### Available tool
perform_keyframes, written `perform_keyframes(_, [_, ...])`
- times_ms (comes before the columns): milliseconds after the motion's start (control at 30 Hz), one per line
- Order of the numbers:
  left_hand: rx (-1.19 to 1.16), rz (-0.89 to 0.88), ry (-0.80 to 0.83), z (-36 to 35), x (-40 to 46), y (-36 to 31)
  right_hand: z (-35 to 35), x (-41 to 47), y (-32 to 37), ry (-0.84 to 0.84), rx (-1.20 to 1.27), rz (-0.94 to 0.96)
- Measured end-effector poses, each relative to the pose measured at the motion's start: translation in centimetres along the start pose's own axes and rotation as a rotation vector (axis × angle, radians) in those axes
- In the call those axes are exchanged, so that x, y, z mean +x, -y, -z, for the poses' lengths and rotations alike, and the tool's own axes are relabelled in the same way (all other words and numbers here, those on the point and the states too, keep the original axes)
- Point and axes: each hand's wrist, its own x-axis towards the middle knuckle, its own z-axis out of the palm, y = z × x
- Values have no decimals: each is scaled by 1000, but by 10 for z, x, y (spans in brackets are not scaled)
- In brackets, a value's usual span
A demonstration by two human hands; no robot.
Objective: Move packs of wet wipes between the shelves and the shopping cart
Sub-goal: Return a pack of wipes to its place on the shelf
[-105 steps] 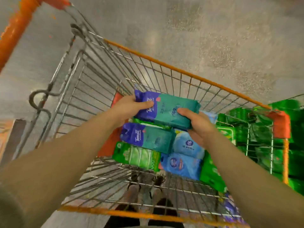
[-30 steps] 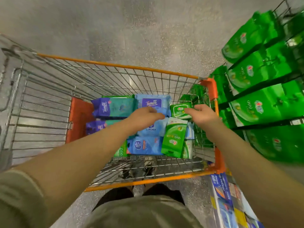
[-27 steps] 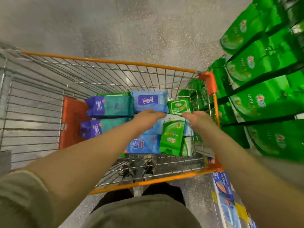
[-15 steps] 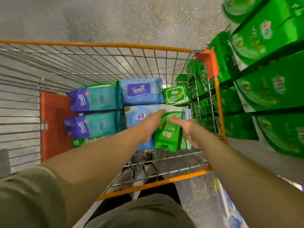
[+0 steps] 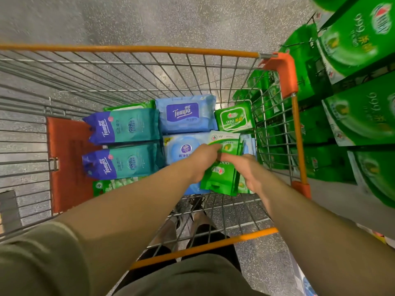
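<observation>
A slim green pack of wipes (image 5: 221, 178) is held upright in the shopping cart (image 5: 149, 49), right between the two hands. It is gripped from the nine o'clock side by the left hand (image 5: 203, 160), fingers curled over its upper edge, and from the three o'clock side by the right hand (image 5: 249, 170), whose thumb is laid across its front. So both hands are closed on the same pack, their fingertips almost meeting at its top.

Just behind it, at twelve o'clock, a small green 999 pack (image 5: 235, 117) is seen lying flat. At eleven o'clock a light blue Tempo pack (image 5: 184, 113) is laid, with a pale blue pack (image 5: 181, 147) under the left wrist. Over at nine o'clock two teal and purple Tempo packs (image 5: 123, 126) are stacked side by side, against an orange panel (image 5: 66, 163).

Outside the cart wall, at three o'clock, shelves of large green packs (image 5: 361, 112) are lined up. Grey speckled floor (image 5: 171, 18) is seen at twelve o'clock.
</observation>
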Motion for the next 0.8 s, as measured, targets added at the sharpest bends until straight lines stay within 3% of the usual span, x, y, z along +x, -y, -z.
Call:
perform_keyframes(200, [-25, 24, 24, 1, 5, -3, -3, 35, -21, 7, 91, 22])
perform_keyframes(433, [-86, -17, 162, 5, -16, -11, -11, 6, -18, -3, 280, 78])
perform_keyframes(567, [-64, -165, 210, 17, -48, -25, -16, -37, 2, -19, 415, 201])
perform_keyframes(700, [-96, -383, 97, 42, -82, -31, -27, -85, 26, 48, 629, 278])
perform_keyframes(800, [-323, -474, 13, 61, -107, -20, -45, -124, 45, 81, 791, 375])
